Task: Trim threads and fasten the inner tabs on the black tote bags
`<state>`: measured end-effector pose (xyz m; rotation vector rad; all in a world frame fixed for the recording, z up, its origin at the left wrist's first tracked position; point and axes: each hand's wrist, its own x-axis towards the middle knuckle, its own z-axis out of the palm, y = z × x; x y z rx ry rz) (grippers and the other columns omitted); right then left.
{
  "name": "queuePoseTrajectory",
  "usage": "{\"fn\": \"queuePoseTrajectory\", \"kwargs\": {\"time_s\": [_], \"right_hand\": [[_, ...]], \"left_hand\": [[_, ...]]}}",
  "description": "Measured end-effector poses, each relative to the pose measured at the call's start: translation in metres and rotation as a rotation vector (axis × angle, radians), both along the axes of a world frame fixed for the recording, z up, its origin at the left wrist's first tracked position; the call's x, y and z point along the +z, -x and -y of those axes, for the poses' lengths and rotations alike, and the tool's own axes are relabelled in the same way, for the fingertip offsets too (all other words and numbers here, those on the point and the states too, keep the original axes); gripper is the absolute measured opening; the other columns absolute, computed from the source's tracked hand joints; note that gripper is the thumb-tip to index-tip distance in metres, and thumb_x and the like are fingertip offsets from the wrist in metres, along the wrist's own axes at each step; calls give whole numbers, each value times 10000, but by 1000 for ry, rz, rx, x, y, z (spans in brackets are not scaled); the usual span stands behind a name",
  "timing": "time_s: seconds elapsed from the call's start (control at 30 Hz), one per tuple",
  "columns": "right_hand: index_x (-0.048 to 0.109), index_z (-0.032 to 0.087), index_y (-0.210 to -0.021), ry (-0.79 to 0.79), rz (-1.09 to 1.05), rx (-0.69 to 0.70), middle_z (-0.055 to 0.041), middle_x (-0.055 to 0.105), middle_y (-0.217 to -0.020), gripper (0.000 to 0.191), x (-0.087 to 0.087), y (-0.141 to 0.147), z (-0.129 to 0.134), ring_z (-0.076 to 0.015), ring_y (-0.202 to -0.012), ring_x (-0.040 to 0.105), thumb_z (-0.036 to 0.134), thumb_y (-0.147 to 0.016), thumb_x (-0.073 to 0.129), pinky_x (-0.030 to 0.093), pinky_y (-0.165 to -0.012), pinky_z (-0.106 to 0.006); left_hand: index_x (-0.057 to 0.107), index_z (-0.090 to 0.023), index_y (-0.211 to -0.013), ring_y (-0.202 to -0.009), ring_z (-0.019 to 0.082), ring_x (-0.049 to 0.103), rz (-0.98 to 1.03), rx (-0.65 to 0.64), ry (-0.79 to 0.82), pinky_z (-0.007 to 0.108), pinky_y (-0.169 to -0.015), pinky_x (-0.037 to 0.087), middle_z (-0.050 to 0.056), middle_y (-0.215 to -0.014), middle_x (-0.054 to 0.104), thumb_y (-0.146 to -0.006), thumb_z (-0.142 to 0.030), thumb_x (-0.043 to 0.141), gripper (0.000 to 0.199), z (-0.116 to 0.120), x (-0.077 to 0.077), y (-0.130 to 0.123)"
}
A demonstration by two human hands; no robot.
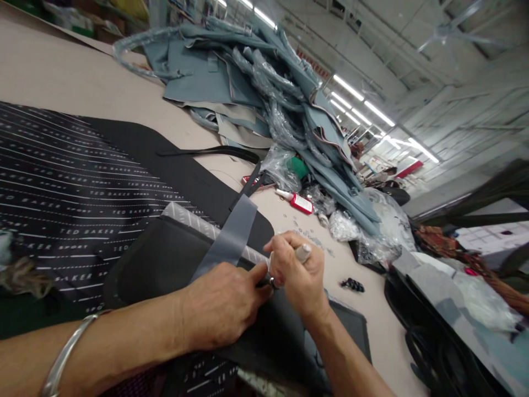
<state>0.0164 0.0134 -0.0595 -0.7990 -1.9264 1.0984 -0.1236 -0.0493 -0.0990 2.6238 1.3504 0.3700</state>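
My right hand [295,270] is closed round a pale pen-like tool [303,253], its tip hidden near the black panel's edge. My left hand [225,303] presses with bent fingers on the black panel [144,264], its thumb and forefinger close together beside the right fist. What those fingertips pinch is too small to tell. A grey strap [233,229] crosses the panel's pale striped edge [190,220], just behind the left hand. Under the panel spreads black lining printed with white lettering [82,204].
Blue-grey bag pieces in plastic [248,82] are heaped at the back. A red-and-white bottle [300,203], small metal rings [303,229] and a small black cluster [352,285] lie on the pale table [53,60]. Black items [433,331] stand at the right.
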Motion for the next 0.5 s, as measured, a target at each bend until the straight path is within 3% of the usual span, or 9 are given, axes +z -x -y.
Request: {"fn": "queuePoseTrajectory", "kwargs": {"time_s": [0.1,0.37,0.5], "right_hand": [[640,180,-724,96,22,-41,90,395,-428,375,2,13,-11,-70,-369,332,494,-919,582,293,-391,-214],[631,173,-642,-104,277,-52,62,469,-520,348,4,38,-14,-79,-488,396,398,-900,570,304,-468,-218],[624,177,-653,-52,233,-51,69,455,-511,357,3,40,-15,-81,-474,389,426,-902,564,305,-469,-227]], "left_hand": [[623,-188,-1148,-732,197,663,11,-2,0,296,-534,490,102,-1158,655,-900,-200,511,273,0,3,0],[636,-164,-1028,-771,209,658,100,-48,-96,305,-635,521,76,-889,697,-889,-177,542,168,-3,-13,0],[635,-163,-1021,-753,207,661,111,-51,-108,302,-613,512,74,-874,700,-882,-180,547,165,-4,-16,0]]}}
